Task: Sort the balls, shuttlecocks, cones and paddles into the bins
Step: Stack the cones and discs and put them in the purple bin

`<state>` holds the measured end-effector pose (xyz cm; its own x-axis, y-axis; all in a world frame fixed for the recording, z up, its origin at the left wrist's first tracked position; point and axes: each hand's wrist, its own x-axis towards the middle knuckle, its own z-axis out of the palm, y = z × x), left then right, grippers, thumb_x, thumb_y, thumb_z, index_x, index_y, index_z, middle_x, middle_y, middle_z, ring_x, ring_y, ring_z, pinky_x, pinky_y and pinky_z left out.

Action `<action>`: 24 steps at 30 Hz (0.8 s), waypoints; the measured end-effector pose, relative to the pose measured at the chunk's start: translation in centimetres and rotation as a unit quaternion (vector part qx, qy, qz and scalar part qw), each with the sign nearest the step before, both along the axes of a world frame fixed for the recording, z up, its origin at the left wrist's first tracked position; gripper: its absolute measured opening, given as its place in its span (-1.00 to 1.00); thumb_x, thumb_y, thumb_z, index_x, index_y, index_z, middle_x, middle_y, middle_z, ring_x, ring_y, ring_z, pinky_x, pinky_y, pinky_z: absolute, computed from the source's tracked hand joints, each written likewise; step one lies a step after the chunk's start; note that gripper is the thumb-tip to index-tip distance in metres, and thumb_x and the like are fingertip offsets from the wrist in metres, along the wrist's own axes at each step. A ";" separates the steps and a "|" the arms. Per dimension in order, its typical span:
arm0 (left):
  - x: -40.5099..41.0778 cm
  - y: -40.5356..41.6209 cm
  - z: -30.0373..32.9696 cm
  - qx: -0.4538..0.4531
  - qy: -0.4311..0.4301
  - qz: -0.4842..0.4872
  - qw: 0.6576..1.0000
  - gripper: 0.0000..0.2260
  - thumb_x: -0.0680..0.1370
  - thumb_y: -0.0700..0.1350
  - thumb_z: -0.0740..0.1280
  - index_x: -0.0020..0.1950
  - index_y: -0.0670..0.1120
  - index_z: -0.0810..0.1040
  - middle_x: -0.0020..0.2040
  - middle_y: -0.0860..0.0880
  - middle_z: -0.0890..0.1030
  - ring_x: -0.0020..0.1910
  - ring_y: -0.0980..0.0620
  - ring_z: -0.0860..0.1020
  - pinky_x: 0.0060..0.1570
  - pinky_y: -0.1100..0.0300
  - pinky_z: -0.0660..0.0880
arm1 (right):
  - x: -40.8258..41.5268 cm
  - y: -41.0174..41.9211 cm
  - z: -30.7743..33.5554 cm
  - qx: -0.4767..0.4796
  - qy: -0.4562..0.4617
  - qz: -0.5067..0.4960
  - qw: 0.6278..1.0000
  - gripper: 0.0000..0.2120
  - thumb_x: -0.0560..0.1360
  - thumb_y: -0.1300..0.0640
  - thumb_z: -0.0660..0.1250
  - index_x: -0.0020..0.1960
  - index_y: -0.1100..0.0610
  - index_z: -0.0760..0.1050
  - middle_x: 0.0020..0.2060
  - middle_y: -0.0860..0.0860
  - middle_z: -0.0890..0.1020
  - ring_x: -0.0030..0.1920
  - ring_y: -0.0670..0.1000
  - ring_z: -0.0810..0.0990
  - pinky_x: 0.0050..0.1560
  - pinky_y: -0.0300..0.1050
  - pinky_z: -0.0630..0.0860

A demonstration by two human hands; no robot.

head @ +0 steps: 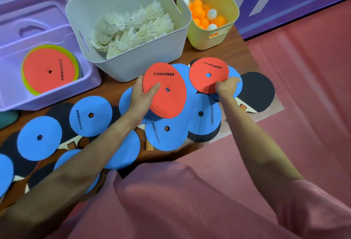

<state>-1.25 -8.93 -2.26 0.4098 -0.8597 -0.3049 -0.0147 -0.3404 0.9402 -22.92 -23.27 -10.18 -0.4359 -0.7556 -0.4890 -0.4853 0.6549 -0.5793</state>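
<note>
Both bare forearms reach forward, pink sleeves at the elbows. The left hand (141,96) grips a stack of flat red foam discs (167,94), thumb on top. The right hand (226,87) pinches 1 flat red foam disc (208,74) at its near rim.

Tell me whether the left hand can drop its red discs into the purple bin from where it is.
Probably yes. The left hand grips a stack of red discs, and the purple bin sits open just to its left, with only the wooden tabletop between them. The grey shuttlecock bin stands behind that path, not across it.

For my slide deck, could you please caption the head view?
Left hand holds a red disc stack while right hand pinches another red disc above blue discs.
</note>
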 end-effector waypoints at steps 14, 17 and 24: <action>4.4 3.9 -0.7 0.018 0.009 0.100 0.995 -0.78 0.54 -0.14 0.37 0.16 -0.08 0.45 0.04 0.00 0.57 -0.01 0.11 0.56 0.09 0.17 0.52 | 4.9 10.4 5.8 -0.175 -0.391 0.053 0.902 -0.76 0.55 0.36 0.18 0.09 0.06 0.38 -0.30 -0.03 0.58 -0.35 -0.13 0.48 -0.27 -0.21 0.51; 5.7 5.3 -1.0 0.020 0.005 0.146 0.989 -0.85 0.55 -0.08 0.36 0.08 -0.05 0.47 -0.03 0.04 0.57 -0.05 0.11 0.56 0.10 0.07 0.52 | 7.4 10.9 7.2 -0.152 -0.436 0.106 0.881 -0.80 0.56 0.38 0.18 0.05 0.10 0.38 -0.44 -0.13 0.57 -0.44 -0.17 0.48 -0.41 -0.26 0.48; 8.8 9.0 0.0 0.022 0.108 0.221 0.969 -0.84 0.60 0.07 0.24 0.12 0.08 0.50 0.13 0.05 0.59 0.15 0.06 0.56 0.19 0.02 0.51 | 14.1 12.5 8.0 -0.050 -0.380 0.289 0.877 -0.76 0.50 0.29 0.28 0.16 0.14 0.44 -0.19 0.05 0.59 -0.23 -0.06 0.56 -0.29 -0.21 0.54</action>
<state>7.59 0.04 -2.28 0.6583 -0.5987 -0.4563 0.3367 -0.3080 0.8898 -8.83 -10.81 -2.20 0.4574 -0.7989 -0.3905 -0.1671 0.3540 -0.9202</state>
